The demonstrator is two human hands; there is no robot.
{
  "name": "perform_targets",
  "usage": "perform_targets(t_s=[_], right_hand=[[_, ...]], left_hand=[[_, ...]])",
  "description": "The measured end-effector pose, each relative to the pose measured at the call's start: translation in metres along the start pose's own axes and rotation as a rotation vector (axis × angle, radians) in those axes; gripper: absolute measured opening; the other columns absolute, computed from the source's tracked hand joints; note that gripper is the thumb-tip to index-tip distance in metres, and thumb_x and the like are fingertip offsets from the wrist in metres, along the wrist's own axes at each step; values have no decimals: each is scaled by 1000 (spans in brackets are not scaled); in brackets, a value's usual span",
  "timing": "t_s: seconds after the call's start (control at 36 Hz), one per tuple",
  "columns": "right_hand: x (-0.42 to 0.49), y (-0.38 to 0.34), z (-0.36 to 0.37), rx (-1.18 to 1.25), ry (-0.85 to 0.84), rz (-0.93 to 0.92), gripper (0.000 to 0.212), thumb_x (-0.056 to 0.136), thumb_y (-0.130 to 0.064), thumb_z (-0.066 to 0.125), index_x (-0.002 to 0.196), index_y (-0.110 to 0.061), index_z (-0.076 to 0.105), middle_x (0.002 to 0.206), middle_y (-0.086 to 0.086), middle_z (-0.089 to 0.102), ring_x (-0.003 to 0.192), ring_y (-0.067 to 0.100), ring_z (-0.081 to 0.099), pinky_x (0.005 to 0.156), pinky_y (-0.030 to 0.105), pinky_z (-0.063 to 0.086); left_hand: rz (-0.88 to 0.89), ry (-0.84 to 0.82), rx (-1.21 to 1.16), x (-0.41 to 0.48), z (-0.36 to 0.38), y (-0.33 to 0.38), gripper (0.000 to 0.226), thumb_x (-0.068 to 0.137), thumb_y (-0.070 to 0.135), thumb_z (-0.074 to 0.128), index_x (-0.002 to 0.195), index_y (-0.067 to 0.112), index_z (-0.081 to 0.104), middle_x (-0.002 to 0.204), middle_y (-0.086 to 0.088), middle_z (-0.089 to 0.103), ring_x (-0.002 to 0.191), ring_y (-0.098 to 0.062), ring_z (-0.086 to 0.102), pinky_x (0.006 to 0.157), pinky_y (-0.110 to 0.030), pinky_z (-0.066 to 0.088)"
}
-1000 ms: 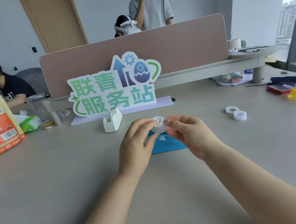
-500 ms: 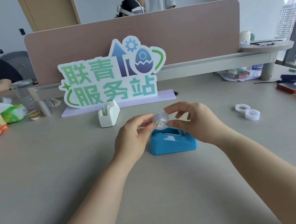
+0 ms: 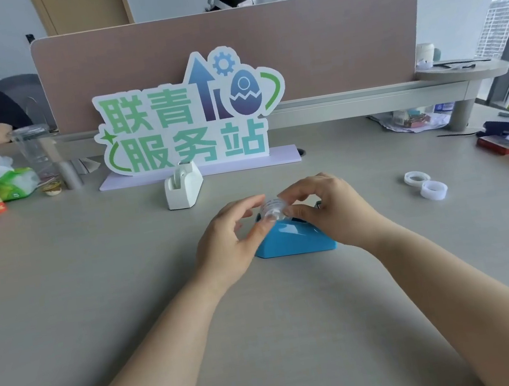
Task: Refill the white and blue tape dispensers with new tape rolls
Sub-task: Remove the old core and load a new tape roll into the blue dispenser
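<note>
**Seating the roll in the blue dispenser**

The clear tape roll (image 3: 271,210) is held just above the blue dispenser (image 3: 293,243), near the middle of the table (image 3: 127,278). Both hands are on it. The left hand (image 3: 228,246) pinches its left side between thumb and forefinger, and the right hand (image 3: 325,212) pinches its right side the same way. The other fingers are loosely spread.

Something pale shows in the roll's centre, but I cannot tell whether a hub is fitted. To do this step well, I judge the roll should be kept level and lowered straight into the slot, so that both ends of the hub drop into their notches together. The loose end should face the cutter. The dispenser looks light and may slide, so one hand should steady it.

The white dispenser (image 3: 183,187) stands farther off to the left, in front of the sign (image 3: 191,113). Two spare rolls (image 3: 414,177) lie just beside each other, well to the right.
</note>
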State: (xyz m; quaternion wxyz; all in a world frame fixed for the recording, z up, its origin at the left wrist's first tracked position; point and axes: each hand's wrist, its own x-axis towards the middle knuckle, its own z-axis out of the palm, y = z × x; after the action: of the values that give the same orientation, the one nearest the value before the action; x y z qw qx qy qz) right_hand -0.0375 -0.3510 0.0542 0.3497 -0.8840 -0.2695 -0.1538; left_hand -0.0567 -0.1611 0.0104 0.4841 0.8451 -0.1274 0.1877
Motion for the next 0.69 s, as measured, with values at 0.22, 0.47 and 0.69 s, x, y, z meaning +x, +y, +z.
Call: perform_targets(t_s=[0.22,0.47,0.69], right_hand=[[1,7,3,-97,10,-64,16,84,-26,67,99,-30,71,86,-19,59,92,13,51,86,35,43],[1,8,3,-253,40,-141,18,87,-26,63,103,-24,70,96,-6,69,91,17,52,81,26,32],[-3,17,7,-250,104,-149,15,86,-21,63,99,-23,70,91,-9,69,82,9,40,78,25,27]], left_hand=[[-21,-88,53,0,6,-6,61,73,47,74,129,34,54,126,17,59,118,0,53,103,-25,41],[-18,-88,64,2,5,-9,54,76,38,75,127,36,56,123,16,61,114,-2,56,103,-32,45],[-46,-95,50,3,4,-9,54,76,36,76,125,38,55,124,17,61,115,3,55,104,-29,43]])
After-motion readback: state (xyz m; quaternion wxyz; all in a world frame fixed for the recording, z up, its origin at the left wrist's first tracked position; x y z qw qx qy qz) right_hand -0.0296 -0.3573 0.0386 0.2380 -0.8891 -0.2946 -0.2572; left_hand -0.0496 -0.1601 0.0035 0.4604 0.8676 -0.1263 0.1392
